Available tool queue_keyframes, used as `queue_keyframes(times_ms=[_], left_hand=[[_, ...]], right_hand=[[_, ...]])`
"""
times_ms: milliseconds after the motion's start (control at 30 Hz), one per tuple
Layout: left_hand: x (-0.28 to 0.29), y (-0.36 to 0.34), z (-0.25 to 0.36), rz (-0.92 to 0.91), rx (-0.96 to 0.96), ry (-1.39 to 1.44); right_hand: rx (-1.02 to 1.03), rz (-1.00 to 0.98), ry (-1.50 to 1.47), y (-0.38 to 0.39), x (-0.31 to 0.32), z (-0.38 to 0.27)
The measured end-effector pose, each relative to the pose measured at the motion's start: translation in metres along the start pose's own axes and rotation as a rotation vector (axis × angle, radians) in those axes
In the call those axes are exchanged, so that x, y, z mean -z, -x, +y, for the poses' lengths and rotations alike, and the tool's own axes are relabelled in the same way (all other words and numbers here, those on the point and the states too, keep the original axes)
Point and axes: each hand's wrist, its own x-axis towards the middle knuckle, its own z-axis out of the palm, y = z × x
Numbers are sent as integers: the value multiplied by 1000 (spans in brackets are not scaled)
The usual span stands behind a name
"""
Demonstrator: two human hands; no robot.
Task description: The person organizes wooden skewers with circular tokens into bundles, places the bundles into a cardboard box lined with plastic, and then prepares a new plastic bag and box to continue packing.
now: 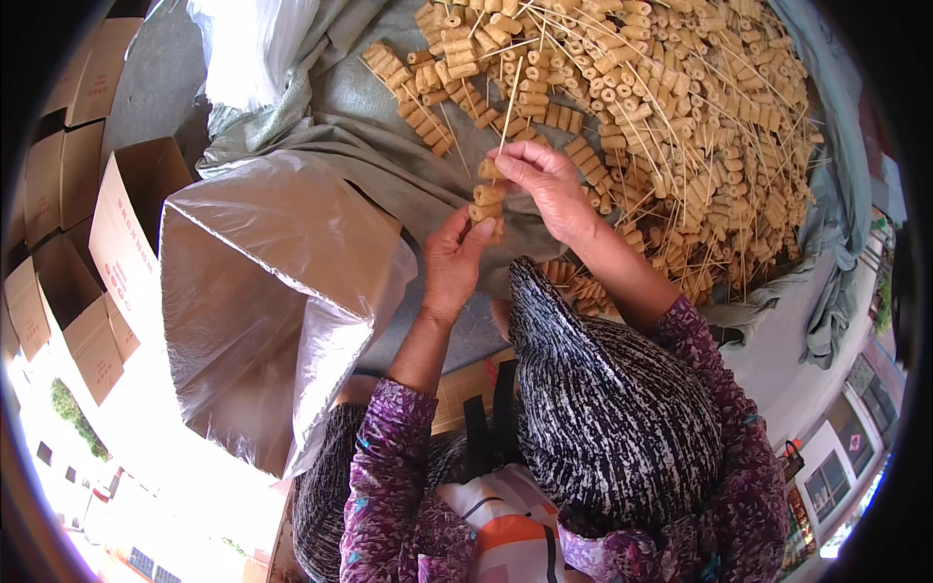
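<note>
In front of my lap I hold a thin wooden skewer (511,103) that points up and away, with several tan, hollow, tube-like rolls (488,195) on its lower part. My left hand (451,266) grips the lowest rolls, partly hiding them behind the thumb and fingers. At the upper end of the row, my right hand (551,191) has its thumb and fingers closed at the top roll and the skewer. Its fingers hide just how that roll is held. A large heap of skewered rolls (705,136) lies beyond my right hand.
Left of my hands stands a box with a clear plastic liner (282,262). Open cardboard boxes (126,228) stack up farther left. Grey-green cloth (335,131) lies folded under and around the heap, and a white plastic sheet (255,44) lies at the far left.
</note>
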Motion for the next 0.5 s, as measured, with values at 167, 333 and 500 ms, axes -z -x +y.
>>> queue_keyframes(times_ms=[167, 333, 500], left_hand=[[0, -1, 15, -66, 147, 86], [-1, -14, 17, 3, -38, -54], [17, -9, 13, 165, 188, 400]], right_hand=[[-63, 26, -49, 12, -4, 1], [203, 49, 56, 9, 1, -5], [1154, 83, 853, 18, -13, -34]])
